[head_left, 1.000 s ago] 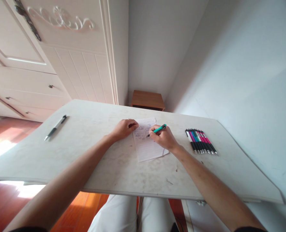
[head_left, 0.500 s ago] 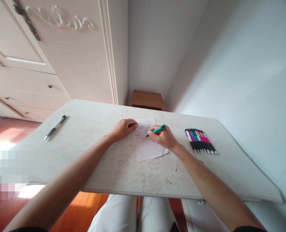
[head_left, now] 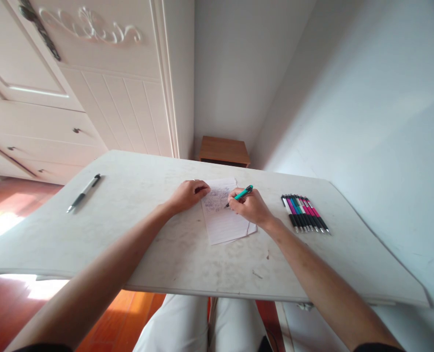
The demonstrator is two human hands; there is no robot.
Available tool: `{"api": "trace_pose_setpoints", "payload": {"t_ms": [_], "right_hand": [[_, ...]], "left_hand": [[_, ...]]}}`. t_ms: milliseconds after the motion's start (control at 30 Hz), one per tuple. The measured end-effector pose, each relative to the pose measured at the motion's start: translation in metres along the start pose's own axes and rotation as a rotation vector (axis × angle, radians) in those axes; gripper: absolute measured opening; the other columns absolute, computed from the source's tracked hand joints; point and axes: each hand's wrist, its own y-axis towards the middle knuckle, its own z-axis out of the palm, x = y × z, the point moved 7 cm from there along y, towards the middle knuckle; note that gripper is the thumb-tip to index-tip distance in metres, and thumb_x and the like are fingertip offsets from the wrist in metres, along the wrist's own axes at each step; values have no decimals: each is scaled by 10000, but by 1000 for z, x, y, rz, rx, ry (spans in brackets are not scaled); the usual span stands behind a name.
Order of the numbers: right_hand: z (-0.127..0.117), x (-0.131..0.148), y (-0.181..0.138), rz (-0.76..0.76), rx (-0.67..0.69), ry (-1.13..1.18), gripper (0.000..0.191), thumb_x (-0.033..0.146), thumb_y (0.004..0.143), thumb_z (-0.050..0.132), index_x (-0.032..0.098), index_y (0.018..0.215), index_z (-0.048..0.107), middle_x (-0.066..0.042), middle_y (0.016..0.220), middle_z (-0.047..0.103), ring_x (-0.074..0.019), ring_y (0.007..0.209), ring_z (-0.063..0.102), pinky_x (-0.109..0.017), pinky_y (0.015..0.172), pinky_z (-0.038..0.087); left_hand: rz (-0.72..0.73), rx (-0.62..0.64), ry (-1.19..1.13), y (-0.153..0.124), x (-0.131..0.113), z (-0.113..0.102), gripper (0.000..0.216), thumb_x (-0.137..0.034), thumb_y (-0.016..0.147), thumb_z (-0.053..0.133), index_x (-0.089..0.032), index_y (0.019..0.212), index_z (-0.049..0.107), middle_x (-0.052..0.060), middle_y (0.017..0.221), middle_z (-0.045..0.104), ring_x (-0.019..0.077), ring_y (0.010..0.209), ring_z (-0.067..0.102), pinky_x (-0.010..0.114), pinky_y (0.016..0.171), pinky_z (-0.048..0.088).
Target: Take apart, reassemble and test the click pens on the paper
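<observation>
My right hand (head_left: 251,208) is closed around a teal pen (head_left: 243,192) with a black grip. The pen tilts, its dark tip touching or just above a lined sheet of paper (head_left: 226,230). Dense dark scribbles (head_left: 217,199) cover the upper part of this sheet. Its right edge looks torn, and another sheet seems to lie beneath. My left hand (head_left: 188,196) rests with curled fingers at the sheet's upper left edge, thumb and fingertips holding it against the table.
A pale, stained table (head_left: 136,190) stretches under both arms. Several pens (head_left: 305,213) lie side by side at the right. A single white and black pen (head_left: 84,193) lies far left. Beyond are a white cabinet (head_left: 125,107), a brown wooden cabinet (head_left: 224,149) and a wall (head_left: 378,122).
My right hand and the teal pen have shifted slightly right across the paper. My left hand and the other pens have stayed where they were.
</observation>
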Motion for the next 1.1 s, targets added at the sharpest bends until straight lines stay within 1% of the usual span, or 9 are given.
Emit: {"api": "trace_pose_setpoints", "payload": {"t_ms": [100,367,433,533,633,767,867,1000,1100], "right_hand": [[-2,0,1,-6,-16,5,147,236,787,558,174,679,635,9,535,603,-112,502,536,-208,515,390],[1,-5,2,-10,16,36,176,269,813,558,170,693,641,11,546,612,-115,501,558,-208,517,409],[-1,-6,2,3,-11,25,191,287,826,559,173,693,634,9,546,610,-118,499,559,-212,521,414],[-6,-11,3,25,-96,29,226,357,858,563,176,738,625,1,579,619,-120,506,561,-219,531,421],[-8,-19,5,41,-137,126,314,458,882,556,175,759,611,-4,604,617,-124,526,561,-229,546,427],[-11,-27,10,72,-159,338,429,564,867,554,168,709,599,-9,610,593,-127,567,555,-241,563,440],[-6,-27,12,104,-89,492,453,594,828,597,157,709,611,-30,656,626,-140,616,589,-260,604,483],[8,-24,11,141,47,622,420,562,788,669,143,797,638,-63,784,688,-169,713,660,-306,693,539],[16,-22,10,166,111,735,394,536,784,691,156,839,602,-61,822,707,-176,743,688,-333,737,556]], "left_hand": [[7,1,1,0,1,0,296,-367,877,473,-180,879,703,38,880,719,175,769,630,259,706,453],[4,3,7,0,1,0,295,-365,875,475,-179,886,703,37,882,722,172,767,629,255,702,457],[3,5,12,0,1,0,297,-368,876,473,-180,888,703,39,886,723,175,773,631,257,706,457],[3,9,17,0,0,0,296,-365,875,476,-179,890,706,40,888,722,177,777,632,259,706,455],[12,9,22,0,0,0,291,-357,880,476,-181,895,708,36,888,721,175,776,631,260,711,454],[25,9,17,0,2,1,281,-351,882,481,-184,896,707,34,899,721,174,789,636,258,724,456],[22,8,24,0,3,1,287,-357,884,477,-189,893,710,33,893,723,175,781,635,258,721,458],[23,8,26,0,3,1,292,-363,881,478,-187,889,711,34,878,721,176,768,629,260,711,454],[26,7,22,1,2,1,291,-361,881,477,-187,890,709,34,881,719,176,771,627,264,719,451]]}}
